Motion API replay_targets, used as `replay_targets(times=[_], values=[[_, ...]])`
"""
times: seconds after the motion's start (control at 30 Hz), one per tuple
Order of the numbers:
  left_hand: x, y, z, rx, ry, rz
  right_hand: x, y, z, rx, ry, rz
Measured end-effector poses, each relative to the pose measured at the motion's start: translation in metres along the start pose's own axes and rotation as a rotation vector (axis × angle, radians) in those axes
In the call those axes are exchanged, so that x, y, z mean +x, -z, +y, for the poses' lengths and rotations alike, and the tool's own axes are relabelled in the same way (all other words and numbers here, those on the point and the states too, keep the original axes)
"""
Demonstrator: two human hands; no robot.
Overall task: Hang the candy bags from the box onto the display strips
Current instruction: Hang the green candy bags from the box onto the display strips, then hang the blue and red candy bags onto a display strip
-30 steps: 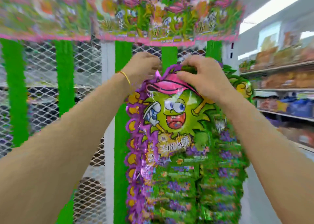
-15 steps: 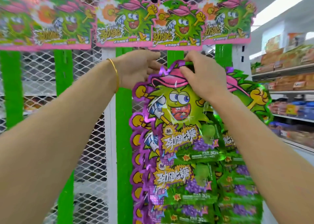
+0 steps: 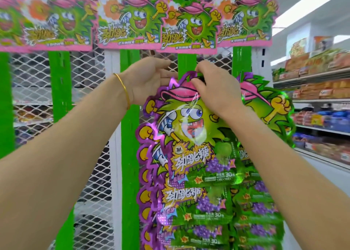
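My right hand (image 3: 217,92) pinches top edge of candy bag (image 3: 191,136), fingers curled over its pink cap, right against green display strip (image 3: 185,64). My left hand (image 3: 149,81) just beside, at bag's top-left corner, fingers reaching strip; whether it grips, cannot tell. Gold bangle (image 3: 124,90) on left wrist. Hung bags (image 3: 198,208) overlap below. Header cards (image 3: 189,30) above, wire mesh (image 3: 87,71) behind, stocked shelves (image 3: 320,92) at right.

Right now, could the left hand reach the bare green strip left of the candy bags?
Probably yes: the left hand is right in front of that green strip, and nothing lies between them.
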State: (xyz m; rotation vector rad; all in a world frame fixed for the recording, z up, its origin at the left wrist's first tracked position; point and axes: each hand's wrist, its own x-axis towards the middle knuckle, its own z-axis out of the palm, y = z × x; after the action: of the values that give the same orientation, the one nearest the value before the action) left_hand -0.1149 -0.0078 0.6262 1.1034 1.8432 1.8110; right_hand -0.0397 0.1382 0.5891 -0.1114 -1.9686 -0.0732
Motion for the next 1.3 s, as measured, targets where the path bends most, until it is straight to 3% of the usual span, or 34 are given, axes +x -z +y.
replay_targets(times=[0.13,0.2,0.33,0.47,0.53,0.6,0.7,0.83,0.9,0.97,1.17,1.3], values=[[-0.007,-0.004,-0.011,0.018,0.012,0.004,-0.01,-0.002,0.001,0.062,-0.007,-0.061],[-0.011,-0.008,-0.018,0.074,-0.082,0.075,-0.014,-0.003,0.0,0.076,-0.004,-0.069],[-0.018,-0.008,-0.041,0.566,-0.419,0.314,-0.022,0.0,-0.002,0.092,-0.012,-0.018],[-0.051,-0.009,-0.08,0.927,-0.657,0.552,-0.048,0.006,-0.007,-0.141,0.038,0.219],[-0.081,-0.017,-0.11,0.961,-0.756,0.66,-0.083,0.008,-0.022,-0.005,0.074,0.33],[-0.118,-0.033,-0.156,0.905,-0.787,0.662,-0.138,0.008,-0.043,0.218,0.092,0.294],[-0.177,-0.059,-0.242,0.857,-0.671,0.533,-0.241,-0.005,-0.071,0.478,0.041,0.038],[-0.258,-0.072,-0.365,0.919,-0.262,0.247,-0.396,-0.045,-0.087,0.527,-0.152,-0.497],[-0.293,-0.071,-0.41,0.927,-0.065,0.123,-0.465,-0.068,-0.083,0.537,-0.326,-0.814],[-0.316,-0.066,-0.441,0.937,0.077,0.047,-0.52,-0.087,-0.073,0.585,-0.579,-1.027],[-0.334,-0.051,-0.483,0.966,0.341,0.01,-0.634,-0.118,-0.039,0.383,-0.959,-1.37],[-0.329,-0.045,-0.505,0.941,0.427,0.048,-0.68,-0.122,-0.037,0.277,-0.839,-1.562]])
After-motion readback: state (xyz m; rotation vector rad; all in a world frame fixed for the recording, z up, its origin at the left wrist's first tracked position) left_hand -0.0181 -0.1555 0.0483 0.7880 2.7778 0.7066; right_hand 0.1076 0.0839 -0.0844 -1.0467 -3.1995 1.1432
